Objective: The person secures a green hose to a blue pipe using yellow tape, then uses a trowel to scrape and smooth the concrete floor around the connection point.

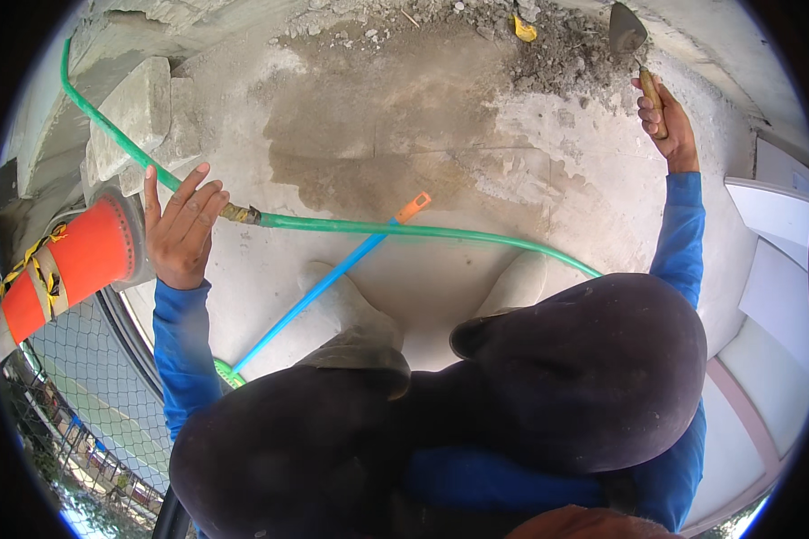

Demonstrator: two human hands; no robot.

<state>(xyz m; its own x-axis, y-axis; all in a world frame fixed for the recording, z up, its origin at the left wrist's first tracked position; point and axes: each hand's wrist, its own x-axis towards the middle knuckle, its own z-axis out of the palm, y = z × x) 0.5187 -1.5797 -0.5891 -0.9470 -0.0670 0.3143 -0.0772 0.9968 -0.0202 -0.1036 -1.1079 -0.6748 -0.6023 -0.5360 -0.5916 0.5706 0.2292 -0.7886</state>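
Observation:
My right hand (670, 126) is wrapped round the wooden handle of a trowel (627, 34) at the upper right. Its grey pointed blade is raised near the wall, beside a heap of crumbled mortar (566, 54). On the left, my left hand (186, 225) is open with its fingers spread, next to a green hose (360, 225). A taped brown joint (240, 214) in the hose lies just right of the fingertips. Whether the palm touches the hose is hidden. A damp brown patch (377, 117) covers the concrete floor in front of me.
A blue pole (315, 292) with an orange end lies under the hose, between me and my left arm. An orange traffic cone (72, 256) with striped tape lies tilted at the left, near concrete blocks (130, 121) and a wire fence (99, 368). White panels (773, 216) stand right.

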